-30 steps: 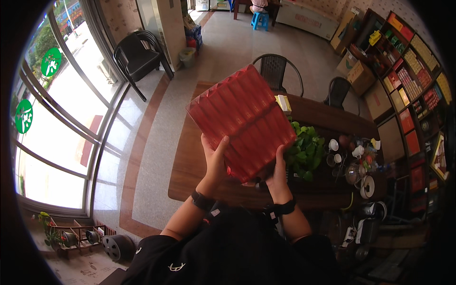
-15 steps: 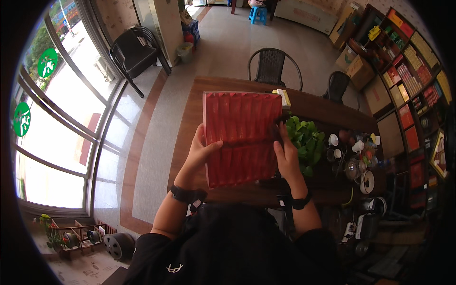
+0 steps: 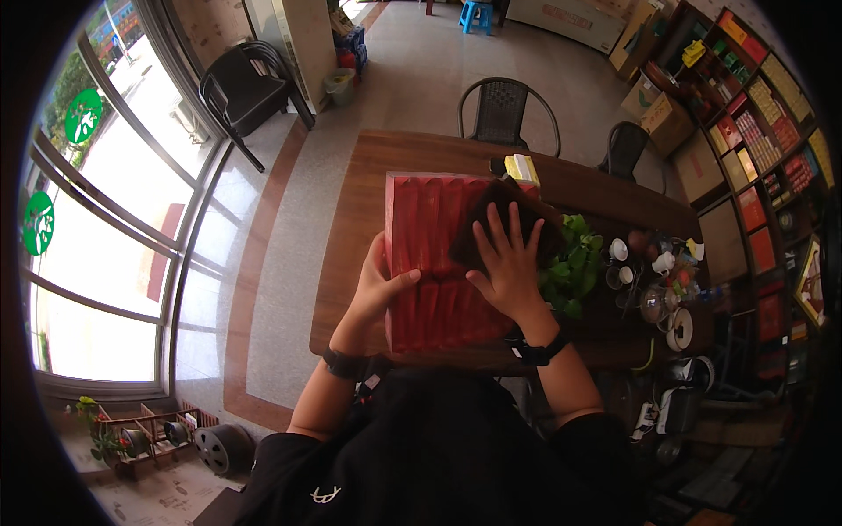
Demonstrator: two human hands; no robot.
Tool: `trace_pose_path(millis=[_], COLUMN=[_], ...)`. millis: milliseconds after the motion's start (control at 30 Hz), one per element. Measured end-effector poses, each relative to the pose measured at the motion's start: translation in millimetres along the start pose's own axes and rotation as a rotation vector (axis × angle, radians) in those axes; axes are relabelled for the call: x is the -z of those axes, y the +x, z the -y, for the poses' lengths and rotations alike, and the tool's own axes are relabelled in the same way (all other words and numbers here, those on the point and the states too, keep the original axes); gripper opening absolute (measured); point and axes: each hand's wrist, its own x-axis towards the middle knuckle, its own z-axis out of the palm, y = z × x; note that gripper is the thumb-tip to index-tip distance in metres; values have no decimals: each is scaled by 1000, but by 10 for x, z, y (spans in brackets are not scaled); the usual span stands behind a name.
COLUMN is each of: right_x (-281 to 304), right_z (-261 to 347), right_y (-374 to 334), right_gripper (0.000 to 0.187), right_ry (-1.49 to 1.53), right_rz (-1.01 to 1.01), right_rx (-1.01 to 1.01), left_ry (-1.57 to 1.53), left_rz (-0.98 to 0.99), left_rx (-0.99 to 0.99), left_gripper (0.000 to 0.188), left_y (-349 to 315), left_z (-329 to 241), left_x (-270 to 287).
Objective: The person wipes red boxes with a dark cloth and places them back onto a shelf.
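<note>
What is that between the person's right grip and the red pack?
A dark, cloth-like piece, seen in the head view: it lies under the spread right grip, over the upper right part of the red pack.

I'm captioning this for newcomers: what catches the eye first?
Probably the red ribbed pack at the centre, its left side in the left hand, the right hand spread over a dark thing at right. Then the bright window with green stickers at far left, and the leafy plant on the table right of the pack.
</note>
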Motion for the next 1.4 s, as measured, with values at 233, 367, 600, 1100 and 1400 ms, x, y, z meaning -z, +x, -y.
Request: trace_pose_path(millis=[233, 367, 600, 1100, 1400], right_x=[64, 197, 144, -362, -519], right_z=[265, 222, 71, -1174, -533], right_y=[237, 533, 576, -301, -720], right_gripper=[62, 64, 80, 60, 56], right_ry=[-20, -104, -41, 1093, 904], right_rz=[182, 108, 65, -315, -129], right_rx=[247, 318, 326, -992, -1071], left_ry=[-37, -47, 146, -99, -109], left_rz=[84, 106, 91, -32, -103], left_rx=[-10, 45, 62, 172, 315], left_gripper=[83, 84, 79, 73, 47], left_y=[-21, -8, 39, 244, 773], left_z=[8, -54, -288, 152, 339], left_x=[23, 35, -22, 62, 321])
